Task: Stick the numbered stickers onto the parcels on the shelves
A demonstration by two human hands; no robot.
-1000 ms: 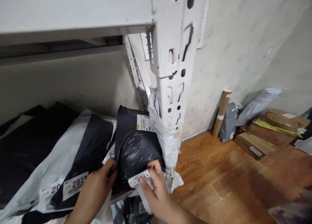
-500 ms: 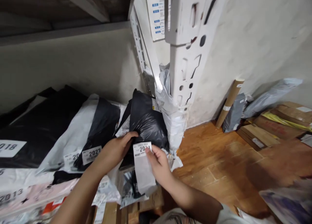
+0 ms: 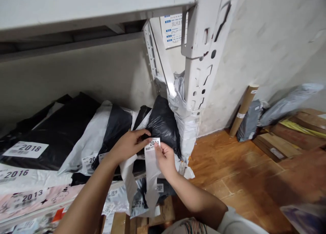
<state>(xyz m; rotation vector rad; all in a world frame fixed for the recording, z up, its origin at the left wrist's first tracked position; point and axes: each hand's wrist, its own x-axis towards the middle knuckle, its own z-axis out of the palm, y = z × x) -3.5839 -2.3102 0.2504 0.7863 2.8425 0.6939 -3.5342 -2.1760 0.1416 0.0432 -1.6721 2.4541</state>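
My right hand (image 3: pixel 166 161) pinches a white numbered label (image 3: pixel 152 144) on a long pale strip (image 3: pixel 152 179). Its thumb covers part of the number, which begins 202. My left hand (image 3: pixel 128 144) has thumb and forefinger closed at the label's upper left corner. Another length of pale strip (image 3: pixel 129 181) hangs from beneath that hand; where the two lengths join is hidden. Just behind both hands sits a plump black parcel bag (image 3: pixel 165 122). To the left, a black-and-white bag (image 3: pixel 115 120) leans beside a large black bag (image 3: pixel 63 128) labelled 2018.
A white perforated shelf post (image 3: pixel 198 74) stands right of the parcels, with a shelf board (image 3: pixel 96 6) overhead. Lower parcels carry labels such as 2013 (image 3: pixel 32 195) and 2022 (image 3: pixel 159 187). Against the right wall are a cardboard tube (image 3: pixel 243 111) and flat boxes (image 3: pixel 277 145).
My left hand has come from the black bag to the label's corner. A second hanging length of strip now shows beneath it. The view has shifted, bringing the shelf board into sight.
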